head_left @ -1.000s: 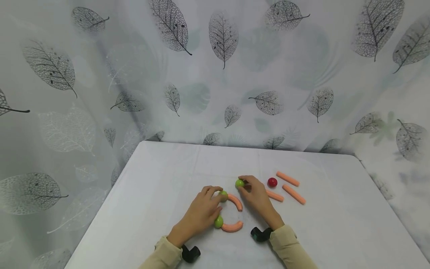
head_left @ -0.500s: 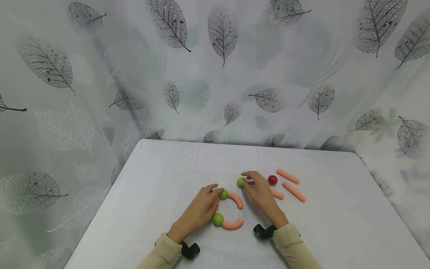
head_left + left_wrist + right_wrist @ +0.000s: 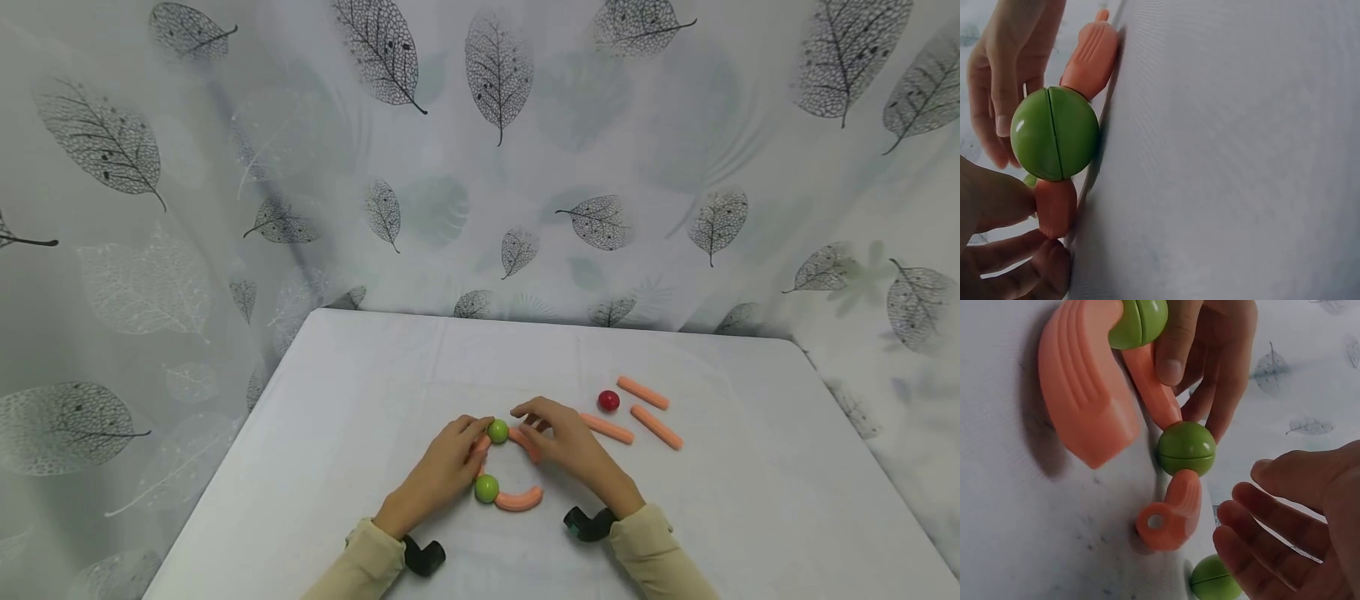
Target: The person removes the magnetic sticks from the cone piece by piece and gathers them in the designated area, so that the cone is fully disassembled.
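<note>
Orange piece [image 3: 1055, 209] points forward, lengthwise between two green balls [image 3: 487, 488].

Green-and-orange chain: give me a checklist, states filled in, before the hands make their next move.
1. Left hand holding the left curved piece: ok, thumb and fingers are on it.
2. Right hand free: ok, it grips nothing.
3. Upper green ball meeting the left and upper curved piece: ok.
4. Third green ball joined to the chain: not ok, it lies apart beyond the upper curved piece.
5. Ring closed: not ok, a gap separates the free ends of the upper curved piece and lower curved piece.
6. Joints pushed fully home: cannot tell.
</note>
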`<state>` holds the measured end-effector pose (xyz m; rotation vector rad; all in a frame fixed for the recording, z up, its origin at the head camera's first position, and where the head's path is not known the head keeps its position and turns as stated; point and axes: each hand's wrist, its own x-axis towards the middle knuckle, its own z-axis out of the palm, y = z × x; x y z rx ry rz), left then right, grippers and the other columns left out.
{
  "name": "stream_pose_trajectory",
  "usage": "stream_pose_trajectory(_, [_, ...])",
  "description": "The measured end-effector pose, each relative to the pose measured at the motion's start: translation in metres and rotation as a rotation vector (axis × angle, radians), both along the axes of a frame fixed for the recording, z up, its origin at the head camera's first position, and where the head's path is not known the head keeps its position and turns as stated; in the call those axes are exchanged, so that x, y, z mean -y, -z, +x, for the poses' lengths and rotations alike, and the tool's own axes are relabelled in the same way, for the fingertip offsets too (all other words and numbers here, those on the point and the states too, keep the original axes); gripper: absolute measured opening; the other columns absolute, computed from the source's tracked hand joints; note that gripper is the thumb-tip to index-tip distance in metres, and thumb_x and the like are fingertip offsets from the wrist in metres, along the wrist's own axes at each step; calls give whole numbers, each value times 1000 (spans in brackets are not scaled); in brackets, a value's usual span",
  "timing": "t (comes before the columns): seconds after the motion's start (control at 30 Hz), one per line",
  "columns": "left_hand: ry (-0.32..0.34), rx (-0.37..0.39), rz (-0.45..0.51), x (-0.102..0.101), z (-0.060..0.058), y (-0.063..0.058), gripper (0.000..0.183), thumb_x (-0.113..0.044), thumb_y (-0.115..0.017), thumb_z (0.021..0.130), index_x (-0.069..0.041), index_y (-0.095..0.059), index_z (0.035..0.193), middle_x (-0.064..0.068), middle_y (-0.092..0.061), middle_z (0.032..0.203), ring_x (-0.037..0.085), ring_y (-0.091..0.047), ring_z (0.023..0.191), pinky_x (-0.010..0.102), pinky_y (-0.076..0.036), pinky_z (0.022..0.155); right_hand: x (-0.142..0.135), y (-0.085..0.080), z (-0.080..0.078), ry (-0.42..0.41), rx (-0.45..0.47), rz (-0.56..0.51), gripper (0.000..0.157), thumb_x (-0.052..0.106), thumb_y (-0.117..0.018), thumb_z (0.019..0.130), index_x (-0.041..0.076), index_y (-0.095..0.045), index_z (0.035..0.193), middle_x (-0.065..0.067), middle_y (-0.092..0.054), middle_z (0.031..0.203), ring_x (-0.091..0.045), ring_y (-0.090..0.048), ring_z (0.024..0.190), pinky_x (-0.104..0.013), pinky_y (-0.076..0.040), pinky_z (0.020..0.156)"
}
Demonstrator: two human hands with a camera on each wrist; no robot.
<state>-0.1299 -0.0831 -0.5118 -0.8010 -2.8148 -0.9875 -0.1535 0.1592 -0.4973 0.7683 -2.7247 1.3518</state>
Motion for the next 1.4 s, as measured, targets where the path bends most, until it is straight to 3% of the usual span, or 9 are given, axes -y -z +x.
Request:
stream_pose_trajectory(0.17, [-24, 37, -5, 1, -2, 4, 44, -14, -66, 102, -7, -59, 144, 4, -66, 118, 12, -58, 94, 28, -51, 79, 3, 4, 2, -48, 8, -4, 23, 18, -71, 100, 12, -72, 122, 2, -73, 110, -16, -69, 98, -27, -58, 83])
stream_pose_trajectory(0.4, [-45, 107, 30, 3, -5, 7, 39, -23, -63, 105, -10, -61, 142, -2, -63, 109, 3, -50, 77, 20, -45, 67, 6, 4, 1, -35, 56, 23, 24, 19, -70, 100, 13, -71, 124, -3, -72, 104, -17, -65, 86, -23, -55, 71])
stream_pose_trajectory(0.67, [-65, 144, 69, 6, -7, 9, 27, -31, -63, 105, -14, -72, 124, -8, -56, 95, 3, -50, 76, 20, -44, 65, 8, 9, 1, -12, 91, 78, 28, 18, -70, 101, 11, -70, 128, 0, -70, 101, -8, -57, 77, -22, -51, 66])
stream_pose_trajectory(0.8, [-65, 144, 72, 6, -8, 9, 24, -32, -64, 105, -15, -73, 120, -7, -57, 96, 3, -50, 76, 20, -44, 65, 9, 13, 1, -11, 106, 100, 30, 18, -70, 101, 11, -69, 130, 2, -70, 102, -5, -55, 77, -21, -50, 69])
stream_pose_trajectory(1.03, [-51, 151, 77, 6, -7, 8, 16, -29, -65, 104, -16, -71, 111, -3, -57, 95, 4, -49, 74, 20, -43, 64, 10, 15, 1, -31, 168, 75, 30, 17, -69, 101, 9, -67, 130, -3, -71, 99, -3, -58, 58, -22, -52, 60])
stream_pose_trajectory(1.4, [-41, 130, 40, 4, -6, 8, 13, -26, -65, 104, -15, -71, 109, 0, -59, 99, 7, -50, 80, 23, -45, 68, 10, 14, 3, -20, 148, 97, 26, 18, -73, 98, 10, -70, 123, 2, -68, 94, -2, -57, 56, -20, -49, 64])
